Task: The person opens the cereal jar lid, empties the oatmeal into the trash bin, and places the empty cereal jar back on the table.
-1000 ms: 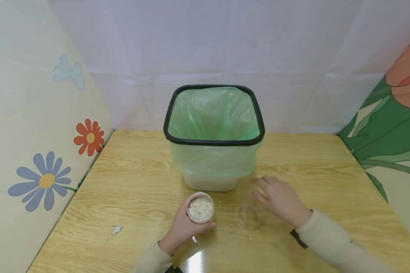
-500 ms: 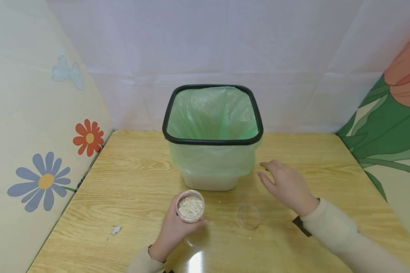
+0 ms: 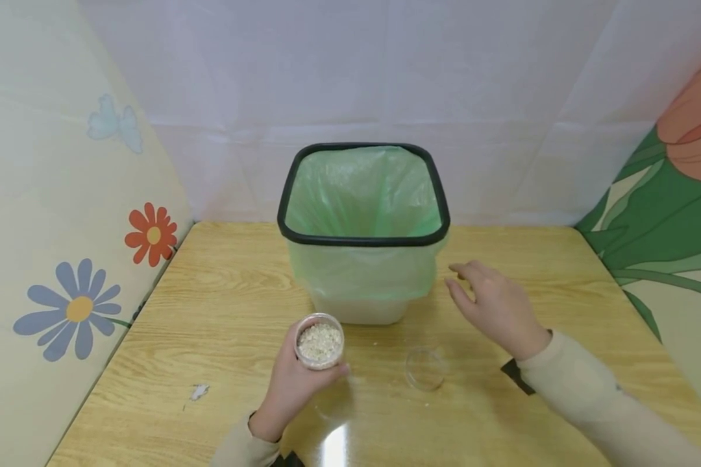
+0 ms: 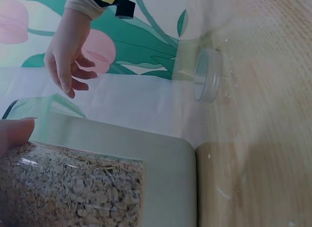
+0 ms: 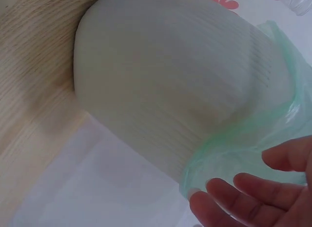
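The wood-grain tabletop bears a bin toward the middle of its back edge, a clear lid farther from that edge with crumbs near it, and, nearer the left edge, a white mark.

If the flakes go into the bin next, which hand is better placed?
Probably the left hand: it grips the open jar of flakes, just in front of the bin. The right hand holds nothing, beside the bin.

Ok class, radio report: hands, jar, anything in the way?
Left hand gripping open jar, pale flakes inside. Right hand empty, beside lined bin. Clear lid on table, right of jar; nothing visible between jar and bin.
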### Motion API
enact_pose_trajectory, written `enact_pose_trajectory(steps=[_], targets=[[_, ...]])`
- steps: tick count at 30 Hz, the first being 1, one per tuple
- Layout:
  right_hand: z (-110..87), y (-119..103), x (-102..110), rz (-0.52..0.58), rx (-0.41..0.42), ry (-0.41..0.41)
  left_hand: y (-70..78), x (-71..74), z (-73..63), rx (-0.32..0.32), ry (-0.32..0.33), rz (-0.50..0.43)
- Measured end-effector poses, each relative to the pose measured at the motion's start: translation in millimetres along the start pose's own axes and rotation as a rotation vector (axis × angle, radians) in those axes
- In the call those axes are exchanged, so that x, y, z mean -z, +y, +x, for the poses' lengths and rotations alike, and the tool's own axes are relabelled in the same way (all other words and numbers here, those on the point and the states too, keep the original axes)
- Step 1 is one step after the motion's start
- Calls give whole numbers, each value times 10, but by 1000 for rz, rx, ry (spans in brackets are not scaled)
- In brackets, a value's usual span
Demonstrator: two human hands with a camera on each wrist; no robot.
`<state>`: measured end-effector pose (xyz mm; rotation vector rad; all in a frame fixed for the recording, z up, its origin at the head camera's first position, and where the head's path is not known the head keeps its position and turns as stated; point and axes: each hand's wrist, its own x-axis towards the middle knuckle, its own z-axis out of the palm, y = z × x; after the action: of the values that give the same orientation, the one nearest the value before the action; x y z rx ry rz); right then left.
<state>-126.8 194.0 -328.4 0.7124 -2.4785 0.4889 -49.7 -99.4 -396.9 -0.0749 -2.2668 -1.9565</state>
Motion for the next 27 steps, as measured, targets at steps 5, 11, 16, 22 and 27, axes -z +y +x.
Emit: enact_pose_trajectory(steps=[5, 11, 16, 22, 27], targets=[[53, 0, 32, 23, -3, 37, 79, 15, 14, -6, 7, -11], [133, 8, 68, 45, 18, 101, 168, 41, 30, -17, 31, 3], [230, -12, 116, 73, 0, 170, 227, 78, 54, -33, 44, -1], [365, -63, 181, 140, -13, 216, 284, 157, 116, -45, 58, 25], [435, -56, 202, 174, 2, 226, 322, 234, 168, -44, 59, 49]])
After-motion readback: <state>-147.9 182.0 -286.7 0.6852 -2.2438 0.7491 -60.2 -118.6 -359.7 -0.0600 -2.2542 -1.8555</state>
